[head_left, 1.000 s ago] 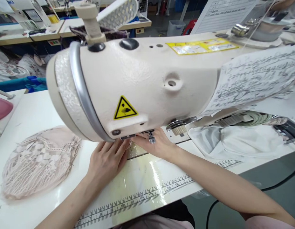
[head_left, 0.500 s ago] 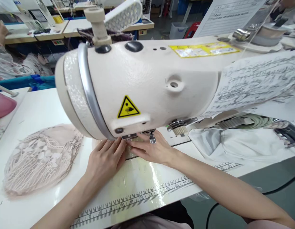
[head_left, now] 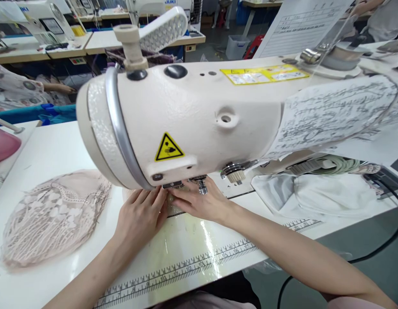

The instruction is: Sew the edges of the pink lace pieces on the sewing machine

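Both my hands are at the needle area of a white sewing machine [head_left: 186, 111], whose head hides some of my fingertips. My left hand [head_left: 143, 212] lies flat with its fingers stretched forward on a scrap of pale pink fabric [head_left: 126, 194], mostly covered by the hand. From the other side, my right hand [head_left: 203, 201] reaches in with its fingers extended toward the left fingertips, thumb side low over the needle plate. Left of my hands a blush-pink lace piece [head_left: 54, 214] rests on the white table [head_left: 89, 266].
A printed ruler strip [head_left: 186, 272] runs along the table's front edge. White cloth [head_left: 315, 193] and a coiled green cord [head_left: 340, 165] lie under the machine arm at right. Handwritten paper [head_left: 334, 116] hangs on the arm. A co-worker's sleeve [head_left: 17, 88] shows at far left.
The view has shifted slightly, with the machine moving a little left in the picture. My hands keep nearly the same place. At far left, the co-worker's hand has come down from the table.
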`<state>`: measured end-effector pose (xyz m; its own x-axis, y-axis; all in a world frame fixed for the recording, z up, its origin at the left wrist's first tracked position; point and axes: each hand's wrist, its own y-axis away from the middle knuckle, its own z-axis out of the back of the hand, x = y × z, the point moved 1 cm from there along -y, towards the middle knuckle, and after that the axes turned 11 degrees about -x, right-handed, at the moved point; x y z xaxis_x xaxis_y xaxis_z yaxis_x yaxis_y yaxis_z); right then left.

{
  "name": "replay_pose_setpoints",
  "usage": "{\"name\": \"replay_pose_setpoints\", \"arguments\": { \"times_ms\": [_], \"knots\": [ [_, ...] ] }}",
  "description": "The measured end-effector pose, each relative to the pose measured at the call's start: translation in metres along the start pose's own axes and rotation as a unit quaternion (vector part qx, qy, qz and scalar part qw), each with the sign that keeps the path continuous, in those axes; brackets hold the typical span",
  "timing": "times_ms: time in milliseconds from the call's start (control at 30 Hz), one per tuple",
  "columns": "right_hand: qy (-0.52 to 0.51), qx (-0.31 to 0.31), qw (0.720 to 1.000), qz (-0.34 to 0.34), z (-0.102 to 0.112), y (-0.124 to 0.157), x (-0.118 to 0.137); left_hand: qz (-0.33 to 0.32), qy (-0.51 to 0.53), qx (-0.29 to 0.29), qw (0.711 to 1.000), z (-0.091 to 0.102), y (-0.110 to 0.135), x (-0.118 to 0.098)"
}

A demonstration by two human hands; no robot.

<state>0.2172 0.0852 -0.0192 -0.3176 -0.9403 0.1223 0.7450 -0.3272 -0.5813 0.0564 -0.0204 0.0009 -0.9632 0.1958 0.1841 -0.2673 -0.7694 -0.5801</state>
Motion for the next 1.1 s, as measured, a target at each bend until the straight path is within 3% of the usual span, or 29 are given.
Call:
{"name": "replay_pose_setpoints", "arguments": {
  "times_ms": [667,1100],
  "knots": [
    [0.012,0.005,1.0,0.017,-0.0027,0.0008,-0.0003,-0.01,0.003,-0.023,1.0,-0.0004,0.0048,0.0008],
    [0.031,0.051,0.998,-0.007,0.004,-0.0029,0.0007,0.021,0.012,0.01,1.0,-0.0005,0.0033,0.001]
  ]
}}
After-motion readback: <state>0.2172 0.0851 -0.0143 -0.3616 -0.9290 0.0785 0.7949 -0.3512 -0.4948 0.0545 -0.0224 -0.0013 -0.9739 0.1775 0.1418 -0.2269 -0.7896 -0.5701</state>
